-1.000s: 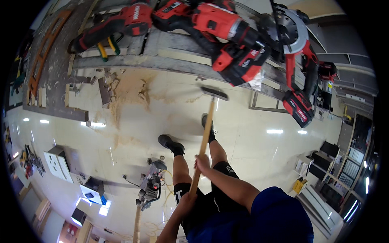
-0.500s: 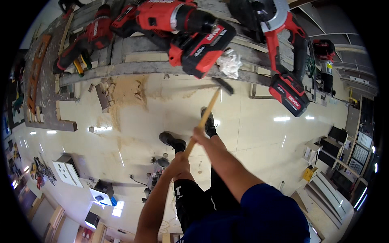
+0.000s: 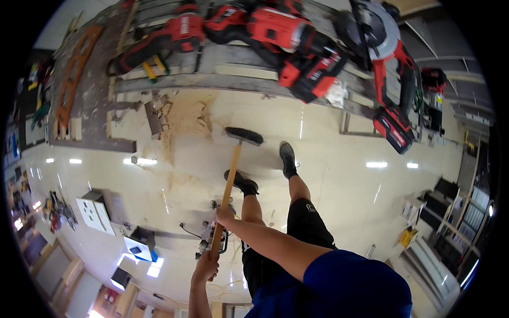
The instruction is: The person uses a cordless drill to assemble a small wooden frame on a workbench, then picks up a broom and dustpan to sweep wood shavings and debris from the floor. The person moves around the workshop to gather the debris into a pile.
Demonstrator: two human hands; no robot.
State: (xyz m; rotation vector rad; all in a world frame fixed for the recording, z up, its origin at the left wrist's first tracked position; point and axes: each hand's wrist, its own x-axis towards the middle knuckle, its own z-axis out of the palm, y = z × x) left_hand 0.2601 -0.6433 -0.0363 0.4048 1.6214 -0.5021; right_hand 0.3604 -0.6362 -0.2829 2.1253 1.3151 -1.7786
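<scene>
I hold a broom with a long wooden handle [image 3: 229,183] in both hands. My right hand [image 3: 225,215] grips the handle at mid-length, its arm coming out of a blue sleeve. Near the handle's end my left hand [image 3: 205,267] is closed around it. The black brush head [image 3: 244,135] rests on the pale glossy floor [image 3: 339,180], just right of a patch of sawdust [image 3: 183,119] with small wood scraps. My feet in black shoes [image 3: 288,158] stand right of the brush.
A grey workbench [image 3: 212,82] spans the top, carrying red cordless drills [image 3: 286,37] and a red circular saw [image 3: 379,42]. A small power tool with a cord [image 3: 209,238] lies on the floor by my hands. White boxes [image 3: 95,212] sit at left, shelving at right.
The brush head has swept left toward the sawdust. My hands and the handle shifted left, and my left hand now sits lower, near the handle's end.
</scene>
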